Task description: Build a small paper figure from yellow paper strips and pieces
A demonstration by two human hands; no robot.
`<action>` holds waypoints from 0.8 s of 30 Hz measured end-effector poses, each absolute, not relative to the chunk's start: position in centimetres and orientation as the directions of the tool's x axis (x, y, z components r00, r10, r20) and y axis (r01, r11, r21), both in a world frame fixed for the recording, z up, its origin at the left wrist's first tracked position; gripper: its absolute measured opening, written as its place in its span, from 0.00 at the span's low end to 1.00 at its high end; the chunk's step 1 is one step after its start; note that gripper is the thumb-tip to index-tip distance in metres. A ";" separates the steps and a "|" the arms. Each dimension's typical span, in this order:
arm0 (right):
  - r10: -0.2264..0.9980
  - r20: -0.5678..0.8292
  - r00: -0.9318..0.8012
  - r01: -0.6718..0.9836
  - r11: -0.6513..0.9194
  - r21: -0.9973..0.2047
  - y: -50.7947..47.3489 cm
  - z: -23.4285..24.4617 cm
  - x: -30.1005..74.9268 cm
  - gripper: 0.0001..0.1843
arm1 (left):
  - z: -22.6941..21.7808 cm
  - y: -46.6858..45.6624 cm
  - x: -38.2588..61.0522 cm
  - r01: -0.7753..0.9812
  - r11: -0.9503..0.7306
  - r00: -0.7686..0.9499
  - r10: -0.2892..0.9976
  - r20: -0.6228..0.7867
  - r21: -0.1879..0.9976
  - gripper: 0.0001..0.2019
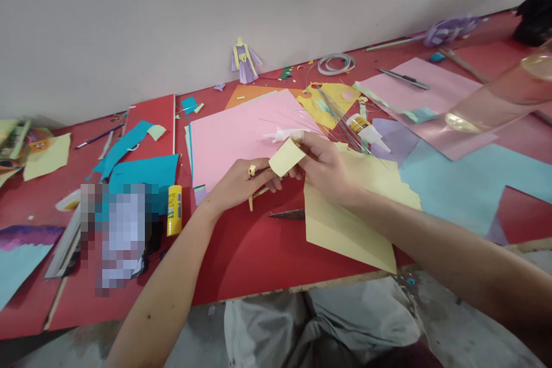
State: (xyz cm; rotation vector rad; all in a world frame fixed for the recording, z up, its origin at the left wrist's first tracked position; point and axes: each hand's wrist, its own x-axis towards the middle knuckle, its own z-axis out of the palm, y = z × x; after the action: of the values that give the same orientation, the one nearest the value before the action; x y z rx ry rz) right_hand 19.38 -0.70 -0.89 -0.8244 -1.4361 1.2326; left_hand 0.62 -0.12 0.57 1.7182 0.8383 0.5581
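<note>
In the middle, my right hand is closed on a small pale-yellow paper piece, pinching it near its upper right edge. My left hand is just to its left, its fingers bent and partly hidden behind the paper. A thin rolled yellow paper piece pokes up between the left fingers, with more yellow bits showing below them. Under my right forearm lies a large pale-yellow sheet with a torn edge. Dark scissor blades stick out from beneath it. A pink sheet lies behind my hands.
A glue stick stands left of my hands. A glue bottle lies to the right, near a craft knife. A paper doll leans on the wall. A transparent bottle-like object is at right. Blue paper lies at left.
</note>
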 end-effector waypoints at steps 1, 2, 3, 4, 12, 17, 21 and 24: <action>0.937 0.260 -0.232 -0.124 0.236 -0.964 -0.7 -0.9 19.4 0.14 | 0.5 -0.1 0.6 0.254 -0.151 0.636 0.770 -0.047 0.955 0.11; 0.940 0.260 -0.223 -0.128 0.236 -0.963 -0.6 -0.8 19.4 0.14 | 0.5 -0.1 0.6 0.255 -0.142 0.631 0.774 -0.053 0.956 0.12; 0.942 0.261 -0.211 -0.130 0.237 -0.963 -0.6 -0.8 19.4 0.14 | 0.5 -0.1 0.6 0.258 -0.135 0.626 0.778 -0.059 0.957 0.12; 0.944 0.262 -0.199 -0.129 0.240 -0.962 -0.5 -0.8 19.4 0.14 | 0.5 -0.1 0.7 0.260 -0.129 0.621 0.781 -0.064 0.957 0.12; 0.962 0.247 -0.118 -0.105 0.235 -0.966 -0.4 -0.1 19.5 0.16 | 0.9 -0.3 0.8 0.252 -0.128 0.600 0.799 -0.051 0.959 0.13; 0.962 0.243 -0.126 -0.102 0.231 -0.968 -0.4 0.0 19.5 0.18 | 0.9 -0.3 0.8 0.269 -0.131 0.600 0.798 -0.059 0.954 0.13; 0.952 0.267 -0.147 -0.097 0.255 -0.962 -0.4 -0.4 19.5 0.18 | 0.7 -0.3 0.8 0.270 -0.133 0.602 0.796 -0.060 0.954 0.12; 0.936 0.286 -0.203 -0.099 0.271 -0.957 -0.6 -0.7 19.4 0.16 | 0.7 -0.2 0.9 0.301 -0.169 0.611 0.790 -0.053 0.939 0.11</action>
State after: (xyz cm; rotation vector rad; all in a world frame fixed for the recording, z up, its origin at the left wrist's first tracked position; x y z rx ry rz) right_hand 19.42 -0.57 -0.72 -0.8356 -1.4332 1.1768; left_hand 0.85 -0.23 0.69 1.7424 0.8959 0.5579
